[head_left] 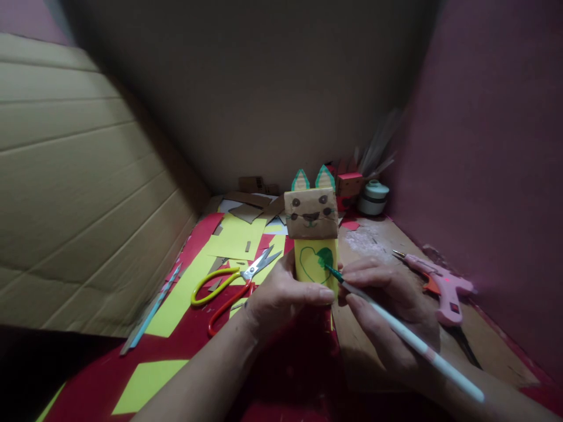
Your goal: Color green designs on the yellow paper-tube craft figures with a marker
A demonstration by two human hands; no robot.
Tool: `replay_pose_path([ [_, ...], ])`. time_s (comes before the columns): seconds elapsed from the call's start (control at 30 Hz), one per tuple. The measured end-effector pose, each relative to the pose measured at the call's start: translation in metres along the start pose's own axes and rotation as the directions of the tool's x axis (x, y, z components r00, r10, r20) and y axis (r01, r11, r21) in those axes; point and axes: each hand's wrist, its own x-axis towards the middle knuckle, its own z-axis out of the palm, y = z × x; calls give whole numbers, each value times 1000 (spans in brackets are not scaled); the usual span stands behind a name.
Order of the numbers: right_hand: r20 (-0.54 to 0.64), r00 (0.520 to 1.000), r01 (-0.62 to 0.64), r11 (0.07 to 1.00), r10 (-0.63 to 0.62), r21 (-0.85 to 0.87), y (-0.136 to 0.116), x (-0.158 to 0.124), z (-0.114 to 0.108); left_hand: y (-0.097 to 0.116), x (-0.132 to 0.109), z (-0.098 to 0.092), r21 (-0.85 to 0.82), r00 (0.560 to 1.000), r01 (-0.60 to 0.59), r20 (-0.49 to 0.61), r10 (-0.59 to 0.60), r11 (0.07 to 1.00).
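Note:
A paper animal figure [311, 220] stands upright in my left hand [292, 287], whose fingers wrap round its yellow body from the left with the thumb across the front. Its brown cardboard face has drawn eyes, nose and whiskers, and its pointed ears have green edges. On the body is a green heart outline [315, 262], its upper right part filled in green. My right hand [387, 310] grips a white marker [409, 337] with a green tip, which touches the filled part of the heart.
Scissors [253, 272] with one yellow and one red handle lie left of my left hand. A pink glue gun [440, 281] rests at the right. Yellow paper [240, 234] and cardboard scraps [246, 202] cover the back left. A small lidded jar [373, 196] stands behind; a large cardboard panel [79, 193] leans at left.

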Motion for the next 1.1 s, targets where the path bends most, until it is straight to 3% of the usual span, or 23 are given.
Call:
replay_pose_path([
  [0.17,51,998,24,999,-26,37,-1,2,-3,1,0,0,-12,1000,4,11,-4,1000],
  [0.4,-9,1000,21,999,-21,38,3,-1,-1,1,0,1,-6,1000,-3,13,3,1000],
  [0.6,93,995,23,1000,-25,17,-1,1,-6,-2,0,-5,10,999,30,-40,-29,1000],
  [0.8,64,997,32,995,-38,90,-2,2,-9,0,-2,-1,-14,999,12,47,-11,1000],
  [1.1,48,998,22,994,-27,106,-2,4,-7,-2,0,-4,11,996,3,89,-4,1000],
])
